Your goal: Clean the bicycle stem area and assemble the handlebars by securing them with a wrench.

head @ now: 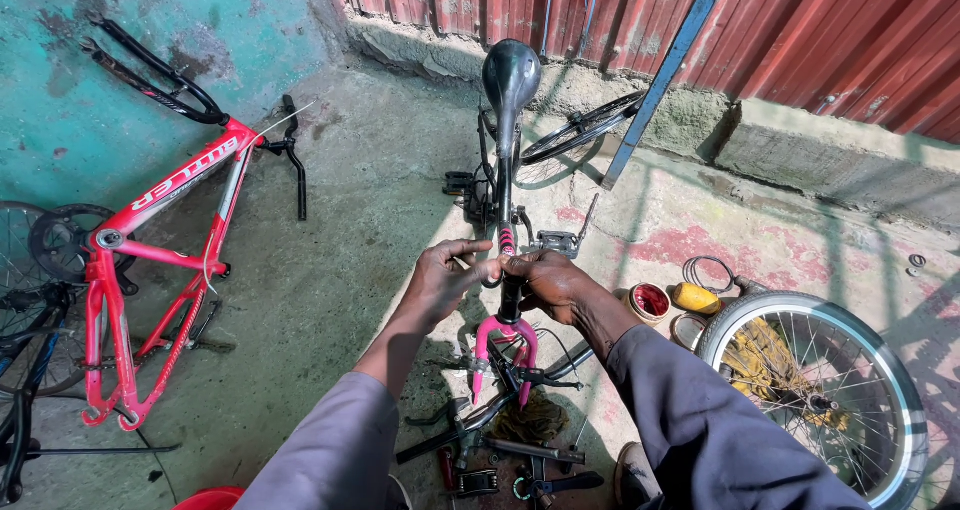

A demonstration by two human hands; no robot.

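A small bicycle frame (505,185) stands in front of me, black saddle (511,73) at the far end and pink fork (503,342) near me. My left hand (447,277) pinches a small part at the top of the head tube, fingers closed against it. My right hand (551,278) wraps around the head tube from the right side. Both sleeves are grey. What lies between my fingertips is too small to tell.
A red bicycle frame (160,260) lies on the concrete at left. A spoked wheel (822,390) rests at right, near a red tin (650,302) and a yellow object (696,297). Tools (520,455) lie on the ground below the fork. A red corrugated wall (700,20) runs behind.
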